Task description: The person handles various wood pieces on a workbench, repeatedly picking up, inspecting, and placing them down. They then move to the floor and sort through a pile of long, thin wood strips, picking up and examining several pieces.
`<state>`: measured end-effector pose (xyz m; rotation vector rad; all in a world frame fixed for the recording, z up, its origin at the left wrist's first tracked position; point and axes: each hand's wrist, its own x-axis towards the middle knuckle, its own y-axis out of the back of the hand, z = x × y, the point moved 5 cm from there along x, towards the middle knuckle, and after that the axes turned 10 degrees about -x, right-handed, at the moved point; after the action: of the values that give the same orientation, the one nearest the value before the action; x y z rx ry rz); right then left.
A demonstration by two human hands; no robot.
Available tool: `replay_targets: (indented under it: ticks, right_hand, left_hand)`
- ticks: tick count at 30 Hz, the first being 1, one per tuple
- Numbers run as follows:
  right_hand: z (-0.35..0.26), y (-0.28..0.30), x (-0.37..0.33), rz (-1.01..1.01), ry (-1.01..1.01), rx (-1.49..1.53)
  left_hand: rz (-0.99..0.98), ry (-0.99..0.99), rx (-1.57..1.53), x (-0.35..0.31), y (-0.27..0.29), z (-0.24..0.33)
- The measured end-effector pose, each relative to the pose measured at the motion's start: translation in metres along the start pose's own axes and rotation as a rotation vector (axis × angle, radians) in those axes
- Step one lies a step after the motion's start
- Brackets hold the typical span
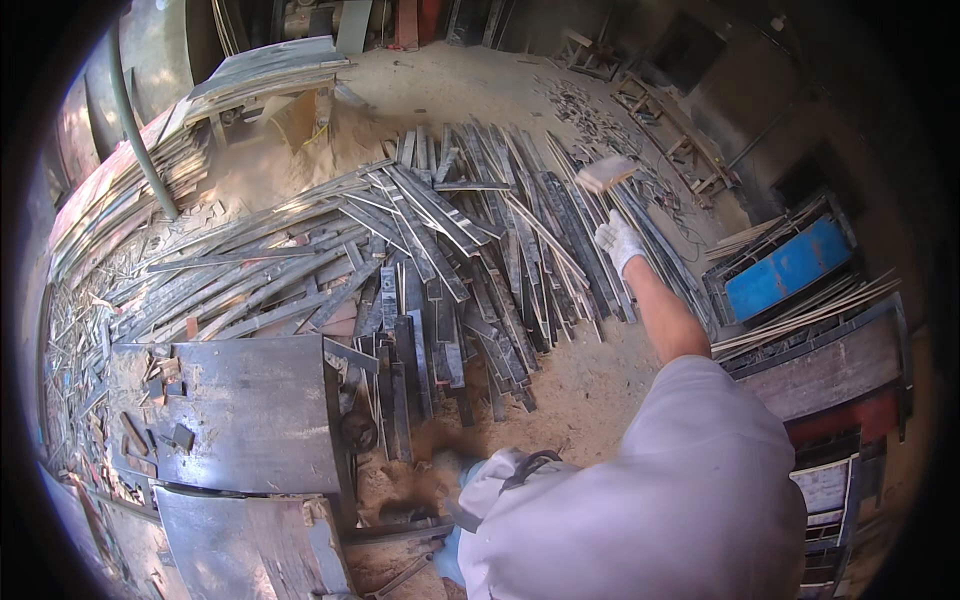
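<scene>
My right hand (pixel 620 242), in a white glove, reaches out over the right side of a pile of narrow wooden strips. Its fingers are stretched out and hold nothing. Just beyond the fingertips is a short, pale brown block of board (pixel 605 173), slightly blurred and apart from the hand. Whether it is in the air or resting on the strips, I cannot tell. Long dark-faced strips (pixel 440 215) lie heaped and crossed in front of me. My left hand is out of the picture.
A metal-topped bench (pixel 255 405) with wood scraps stands at the left. Stacked panels, one with a blue face (pixel 790 270), lie at the right. Stacked sheets (pixel 265 75) are at the far left, near a leaning pole (pixel 140 130). Offcuts (pixel 590 115) litter the far floor.
</scene>
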<state>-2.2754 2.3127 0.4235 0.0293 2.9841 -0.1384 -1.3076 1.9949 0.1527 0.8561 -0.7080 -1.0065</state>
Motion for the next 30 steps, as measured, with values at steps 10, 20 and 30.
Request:
replay_targets:
  ticks: [10, 20, 30]
  right_hand:
    - [0.337, -0.240, -0.354, -1.376, -0.385, -0.783]
    - [0.362, -0.244, -0.512, -1.853, 0.502, -1.356]
    - [0.344, -0.285, -0.436, -1.794, 0.411, -1.225]
  left_hand:
    - [0.050, -0.012, -0.081, -0.155, 0.030, 0.069]
    - [0.052, 0.922, -0.128, -0.265, 0.084, -0.069]
    - [-0.050, 0.752, -0.264, -0.261, 0.039, 0.014]
